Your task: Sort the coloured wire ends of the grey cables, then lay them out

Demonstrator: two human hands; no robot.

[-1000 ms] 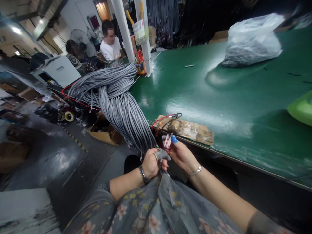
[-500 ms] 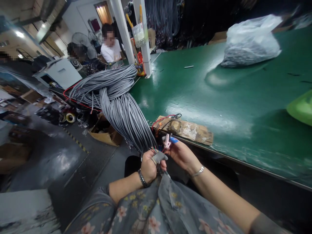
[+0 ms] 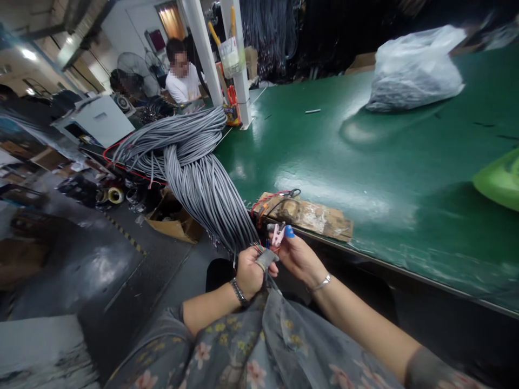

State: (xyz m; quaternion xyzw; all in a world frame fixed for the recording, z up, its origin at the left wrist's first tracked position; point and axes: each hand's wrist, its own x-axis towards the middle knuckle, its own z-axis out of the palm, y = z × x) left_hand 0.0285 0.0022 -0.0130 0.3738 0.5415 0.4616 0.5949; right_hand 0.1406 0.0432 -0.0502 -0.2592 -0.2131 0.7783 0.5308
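My left hand (image 3: 250, 272) is closed around a grey cable (image 3: 274, 282), with thin coloured wires (image 3: 259, 247) fanning out past the fingers. A grey wrap covers its thumb. Close beside it on the right, my right hand (image 3: 303, 260) pinches a small pink clip (image 3: 278, 235) between thumb and fingers. Blue wrapping covers one of its digits. The clip is right by the wire ends; whether it grips one is too small to tell. A large bundle of grey cables (image 3: 214, 189) hangs over the bench corner and reaches down behind my left hand.
On the green bench (image 3: 308, 146) lies a worn wooden block (image 3: 316, 216) with red and black leads at its near edge. Farther off are a white plastic bag (image 3: 413, 73) and a green bag (image 3: 500, 181). Beyond a white post (image 3: 243, 97) sits a person in white (image 3: 182, 86).
The pink clip has turned slightly and now shows a wider V shape. Both hands keep their grips beside each other. The whole view has shifted a little.
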